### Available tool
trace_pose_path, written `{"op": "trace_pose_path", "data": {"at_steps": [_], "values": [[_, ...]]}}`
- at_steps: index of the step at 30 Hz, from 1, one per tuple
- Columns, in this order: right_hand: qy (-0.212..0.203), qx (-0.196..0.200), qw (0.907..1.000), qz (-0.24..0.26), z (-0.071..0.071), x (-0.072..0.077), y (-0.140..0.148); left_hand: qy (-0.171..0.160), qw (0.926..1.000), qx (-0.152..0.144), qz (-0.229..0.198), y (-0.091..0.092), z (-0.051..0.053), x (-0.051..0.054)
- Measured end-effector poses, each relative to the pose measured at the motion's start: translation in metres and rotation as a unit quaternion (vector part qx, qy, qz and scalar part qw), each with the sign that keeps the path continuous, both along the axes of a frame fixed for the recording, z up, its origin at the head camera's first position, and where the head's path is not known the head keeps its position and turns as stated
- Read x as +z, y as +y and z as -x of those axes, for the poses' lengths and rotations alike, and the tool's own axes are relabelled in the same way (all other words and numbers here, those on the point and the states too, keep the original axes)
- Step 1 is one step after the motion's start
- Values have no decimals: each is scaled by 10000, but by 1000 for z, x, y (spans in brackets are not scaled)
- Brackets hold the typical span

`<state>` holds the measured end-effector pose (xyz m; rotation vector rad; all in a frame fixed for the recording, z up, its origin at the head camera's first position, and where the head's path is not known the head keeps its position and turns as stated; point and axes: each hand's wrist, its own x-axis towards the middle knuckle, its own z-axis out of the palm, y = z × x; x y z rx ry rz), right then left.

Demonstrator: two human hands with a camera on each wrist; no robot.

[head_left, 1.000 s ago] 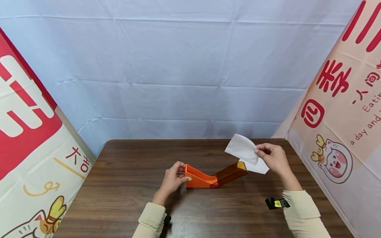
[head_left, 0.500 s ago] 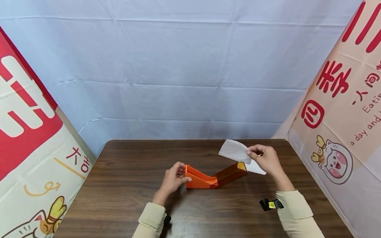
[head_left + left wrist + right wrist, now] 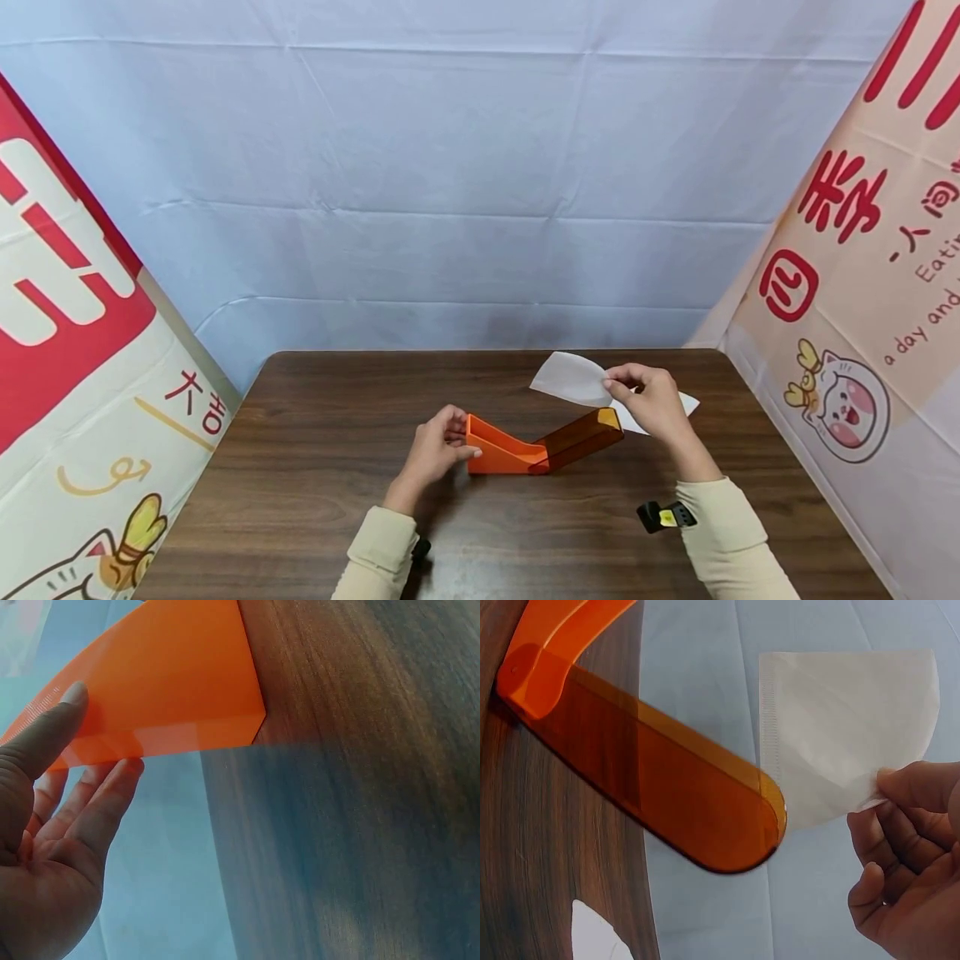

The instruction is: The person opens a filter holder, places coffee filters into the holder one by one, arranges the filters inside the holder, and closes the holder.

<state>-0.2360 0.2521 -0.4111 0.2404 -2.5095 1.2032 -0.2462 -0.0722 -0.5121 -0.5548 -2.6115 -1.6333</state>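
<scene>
Left hand (image 3: 435,447) grips the tall end of a wedge-shaped orange plastic holder (image 3: 497,458), thumb on its near wall, other fingers behind; holder sits on the dark wood-grain surface (image 3: 330,450), just right of those fingers. Right hand (image 3: 652,400) pinches the curved edge of a fan-shaped white paper sheet (image 3: 570,379) between thumb and forefinger; sheet spreads out to the left of the pinch, crimped seam on the side away from the fingers. Narrow transparent amber lid (image 3: 577,442) is open, slanting up from the holder's low end to just below the right fingers; contact with the sheet, cannot tell. Another piece of white paper (image 3: 687,403) shows on both sides of the right hand, mostly hidden by it. Step, as judged: handling the loose sheet at the open holder. Technique: left fingers should be firm enough to prevent sliding, without squeezing the walls. Right pinch should be light, near the margin, to avoid creasing. Advisable to clear the lid's free end, square the sheet between the walls, then release. Likely fault: the unsupported corner folding against the rim.
</scene>
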Motion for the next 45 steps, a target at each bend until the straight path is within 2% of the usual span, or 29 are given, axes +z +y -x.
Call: {"op": "trace_pose_path", "data": {"at_steps": [8, 14, 18, 24, 34, 45], "values": [[15, -20, 9992, 405, -1, -3, -10, 14, 10000, 2, 41, 0, 0, 1], [-300, 235, 9980, 514, -1, -6, -14, -11, 10000, -17, 92, 1, 0, 3], [-478, 341, 9975, 388, -1, -8, -17, -48, 9999, -46, 154, 1, 1, 4], [-508, 507, 9972, 190, 0, -10, -23, -90, 9996, -43, 267, 0, 2, 5], [-298, 764, 9966, -127, 3, -14, -35, -92, 9990, -50, 435, 1, 5, 6], [-576, 972, 9923, -511, 3, -16, -47, -146, 9986, 2, 515, 2, 6, 5]]}}
